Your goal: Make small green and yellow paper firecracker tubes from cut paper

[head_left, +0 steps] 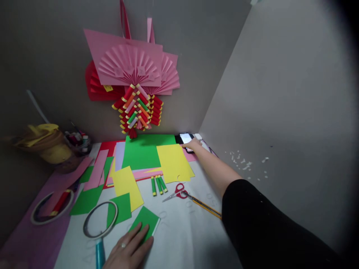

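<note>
My left hand [130, 248] lies with fingers spread on a small green paper rectangle [144, 218], which has a thin white strip along its right edge. At the far end of the table, my right hand [193, 144] reaches to a phone [185, 138] with a lit screen and touches it; its fingers seem apart, though small in view. Red-handled scissors [178, 191] lie with their blades apart in the middle. Beside them is an orange utility knife [206, 208]. Several green paper rolls [158, 185] with yellow ends lie behind the scissors.
Yellow sheets [174, 160] and a large green sheet [146, 149] cover the back. A tape roll [100, 219] and a teal-handled tool [100, 254] lie left, with another tape roll [37, 220] beyond. A yellow pot [57, 149] stands at far left. Pink paper fans [129, 63] hang on the wall.
</note>
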`<control>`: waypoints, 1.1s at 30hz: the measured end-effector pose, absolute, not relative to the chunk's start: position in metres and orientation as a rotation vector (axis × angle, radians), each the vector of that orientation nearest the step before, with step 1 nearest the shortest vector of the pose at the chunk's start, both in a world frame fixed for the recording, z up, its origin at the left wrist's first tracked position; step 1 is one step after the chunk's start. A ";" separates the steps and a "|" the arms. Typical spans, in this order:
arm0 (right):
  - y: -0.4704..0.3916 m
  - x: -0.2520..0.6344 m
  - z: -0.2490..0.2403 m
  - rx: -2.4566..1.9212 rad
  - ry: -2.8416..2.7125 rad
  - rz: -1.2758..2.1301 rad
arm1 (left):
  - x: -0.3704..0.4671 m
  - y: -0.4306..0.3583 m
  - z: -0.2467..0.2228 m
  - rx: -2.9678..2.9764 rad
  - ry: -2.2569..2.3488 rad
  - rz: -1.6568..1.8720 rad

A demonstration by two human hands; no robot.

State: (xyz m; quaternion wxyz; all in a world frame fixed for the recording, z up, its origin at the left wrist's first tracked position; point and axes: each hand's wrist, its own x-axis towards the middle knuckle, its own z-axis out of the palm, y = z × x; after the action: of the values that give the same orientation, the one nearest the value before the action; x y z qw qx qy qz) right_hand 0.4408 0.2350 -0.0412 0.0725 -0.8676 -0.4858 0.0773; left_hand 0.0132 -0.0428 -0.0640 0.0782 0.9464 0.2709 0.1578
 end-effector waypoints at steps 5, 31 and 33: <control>0.234 0.440 -0.040 -2.666 -1.263 0.299 | 0.012 -0.043 -0.072 2.851 0.810 0.566; 0.149 0.470 0.003 -2.025 -2.257 0.150 | 0.016 -0.046 -0.070 2.937 0.823 0.540; 0.145 0.469 0.006 -2.038 -2.185 0.213 | 0.016 -0.046 -0.068 2.930 0.826 0.513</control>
State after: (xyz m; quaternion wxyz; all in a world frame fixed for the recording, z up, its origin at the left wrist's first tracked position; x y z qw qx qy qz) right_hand 0.4692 0.1451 0.0059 0.0730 -0.6784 -0.7276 0.0709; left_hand 0.0164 -0.0459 -0.0675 0.0271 0.9487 0.2676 0.1662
